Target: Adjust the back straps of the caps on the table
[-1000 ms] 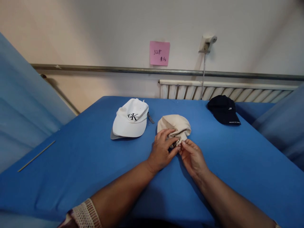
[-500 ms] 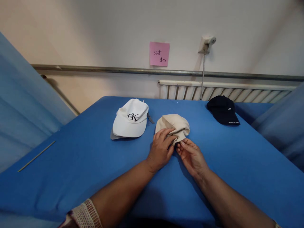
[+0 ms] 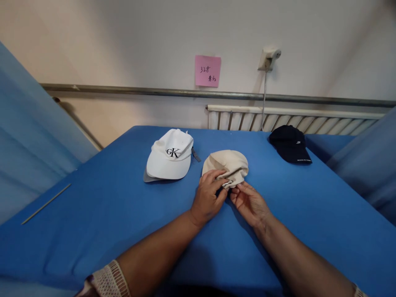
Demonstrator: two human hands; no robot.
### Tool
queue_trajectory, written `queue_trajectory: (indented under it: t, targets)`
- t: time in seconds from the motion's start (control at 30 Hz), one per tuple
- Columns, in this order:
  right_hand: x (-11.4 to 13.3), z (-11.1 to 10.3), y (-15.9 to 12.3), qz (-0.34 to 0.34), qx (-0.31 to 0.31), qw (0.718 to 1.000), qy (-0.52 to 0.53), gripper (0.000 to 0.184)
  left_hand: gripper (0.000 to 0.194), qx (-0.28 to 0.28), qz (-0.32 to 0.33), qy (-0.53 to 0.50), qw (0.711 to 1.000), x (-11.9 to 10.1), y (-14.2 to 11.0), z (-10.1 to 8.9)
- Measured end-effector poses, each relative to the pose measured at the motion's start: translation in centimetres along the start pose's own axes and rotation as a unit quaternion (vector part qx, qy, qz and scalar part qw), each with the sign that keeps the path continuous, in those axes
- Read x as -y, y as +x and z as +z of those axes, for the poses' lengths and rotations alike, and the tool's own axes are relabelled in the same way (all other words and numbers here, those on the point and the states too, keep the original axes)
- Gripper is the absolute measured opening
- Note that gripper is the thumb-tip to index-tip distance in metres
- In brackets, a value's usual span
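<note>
Holding the beige cap (image 3: pixel 231 159) on the blue cover (image 3: pixel 123 227): pinching its near edge in the right hand (image 3: pixel 251 204), resting the left hand (image 3: pixel 208 196) on its folds (cannot tell whether gripping), apparently to steady loose cloth. Set between white cap (image 3: pixel 168 163) and dark cap (image 3: pixel 289 142).

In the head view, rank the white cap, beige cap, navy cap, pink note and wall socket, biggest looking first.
1. White cap
2. Beige cap and navy cap: too alike to rank; the left hand partly hides the beige one
3. Pink note
4. Wall socket
</note>
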State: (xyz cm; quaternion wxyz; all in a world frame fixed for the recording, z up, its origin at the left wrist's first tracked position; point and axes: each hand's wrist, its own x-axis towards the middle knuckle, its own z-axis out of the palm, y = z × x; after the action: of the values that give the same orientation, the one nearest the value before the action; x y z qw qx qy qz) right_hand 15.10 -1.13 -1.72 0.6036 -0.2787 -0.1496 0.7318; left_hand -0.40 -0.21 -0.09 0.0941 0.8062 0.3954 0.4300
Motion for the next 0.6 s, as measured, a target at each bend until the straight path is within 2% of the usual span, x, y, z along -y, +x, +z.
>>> queue_trajectory:
  t: [0.23, 0.4, 0.47, 0.6]
  targets:
    - [-1.5, -0.1, 0.1, 0.000, -0.040, 0.996, -0.073, 0.022, 0.022, -0.017, -0.004, 0.017, 1.000, -0.1, 0.1, -0.1]
    - [-1.5, -0.1, 0.4, -0.095, -0.075, 0.983, -0.141, 0.025, 0.019, -0.020, 0.007, 0.019, 1.000, -0.1, 0.2, -0.1]
    - [-0.9, -0.1, 0.4, -0.112, -0.079, 0.982, -0.128, 0.032, 0.019, -0.019, 0.010, 0.016, 1.000, -0.2, 0.1, -0.1]
    - [0.4, -0.1, 0.4, -0.085, -0.042, 0.994, -0.046, 0.053, 0.020, -0.014, 0.011, 0.009, 1.000, -0.3, 0.0, -0.1]
